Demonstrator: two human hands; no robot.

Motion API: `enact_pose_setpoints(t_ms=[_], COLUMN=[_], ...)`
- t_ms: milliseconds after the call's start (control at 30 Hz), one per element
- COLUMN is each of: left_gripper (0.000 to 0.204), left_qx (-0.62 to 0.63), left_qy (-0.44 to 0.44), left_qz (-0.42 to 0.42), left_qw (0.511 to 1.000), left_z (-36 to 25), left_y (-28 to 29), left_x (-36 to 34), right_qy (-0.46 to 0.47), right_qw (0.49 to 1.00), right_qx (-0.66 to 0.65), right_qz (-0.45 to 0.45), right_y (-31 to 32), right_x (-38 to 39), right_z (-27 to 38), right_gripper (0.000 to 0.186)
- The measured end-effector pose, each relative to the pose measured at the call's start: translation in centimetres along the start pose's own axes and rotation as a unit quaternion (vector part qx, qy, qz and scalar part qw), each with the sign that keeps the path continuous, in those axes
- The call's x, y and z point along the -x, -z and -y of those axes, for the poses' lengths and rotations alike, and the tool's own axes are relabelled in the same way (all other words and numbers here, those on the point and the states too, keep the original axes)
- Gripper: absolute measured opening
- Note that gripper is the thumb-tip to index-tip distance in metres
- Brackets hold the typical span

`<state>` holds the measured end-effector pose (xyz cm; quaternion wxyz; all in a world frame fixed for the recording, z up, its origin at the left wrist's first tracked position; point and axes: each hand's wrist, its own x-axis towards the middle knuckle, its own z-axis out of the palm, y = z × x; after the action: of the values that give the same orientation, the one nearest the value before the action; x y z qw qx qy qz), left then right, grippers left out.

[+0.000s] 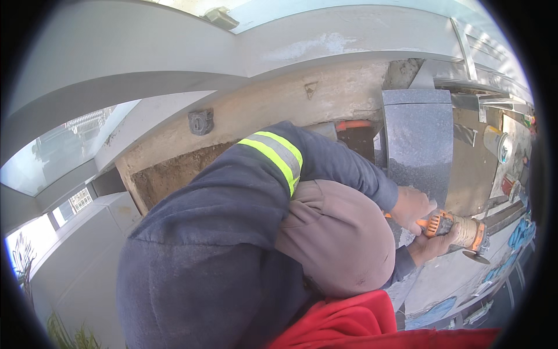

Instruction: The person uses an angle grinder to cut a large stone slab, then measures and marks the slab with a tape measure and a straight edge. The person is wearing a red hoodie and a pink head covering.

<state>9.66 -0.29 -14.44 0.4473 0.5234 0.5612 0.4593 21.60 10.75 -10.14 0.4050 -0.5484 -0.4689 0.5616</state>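
My left hand (411, 205), reaching in from a navy sleeve with a reflective band, is wrapped round the rear of an orange angle grinder (440, 222). My right hand (433, 246) grips its body from the lower side, partly hidden by the tool. Tan wrapping (467, 231) covers the front section. At the far end sits a thin disc (476, 256), seen almost edge-on; whether it touches anything I cannot tell. Beyond my left hand lies a speckled dark grey stone slab (418, 139). Brown cloth (343, 238), seemingly over a bent knee, fills the space between my arms.
Along the far side runs a pale wall (261, 107) below a grey ledge, with a grey box (201, 122) on it. A white bucket (496, 142) stands to the right, near metal profiles. Blue sheeting (522, 234) lies at the right edge. Red cloth (354, 320) covers the lower middle.
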Motion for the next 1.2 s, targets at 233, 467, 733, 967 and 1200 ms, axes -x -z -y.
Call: enact_pose_setpoints(t_ms=[233,467,733,967,1200], left_gripper=[0.062,0.055,0.03,0.032,0.037], left_qx=[-0.06,0.115,-0.23,-0.169,-0.21], left_qy=[0.008,0.075,0.391,0.421,0.195], left_qz=[0.024,-0.12,-0.467,-0.339,0.425], left_qw=[0.998,0.983,0.759,0.824,0.859], left_z=[-1.0,4.3,3.5,2.0,-3.9], left_y=[-3.0,9.8,12.9,6.7,2.5], left_x=[-2.6,5.9,32.4,23.2,3.6], right_qy=[-0.044,-0.038,-0.047,-0.06,0.021], right_qw=[0.998,0.995,0.996,0.998,0.98], right_qx=[0.029,0.083,0.078,-0.002,-0.066], right_qz=[-0.026,0.032,-0.017,-0.018,-0.187], right_y=[3.4,11.1,28.4,38.1,47.4], right_x=[-2.0,-5.5,-5.5,-4.5,1.6], right_z=[0.6,5.0,12.3,9.0,6.5], right_gripper=[0.06,0.057,0.063,0.056,0.055])
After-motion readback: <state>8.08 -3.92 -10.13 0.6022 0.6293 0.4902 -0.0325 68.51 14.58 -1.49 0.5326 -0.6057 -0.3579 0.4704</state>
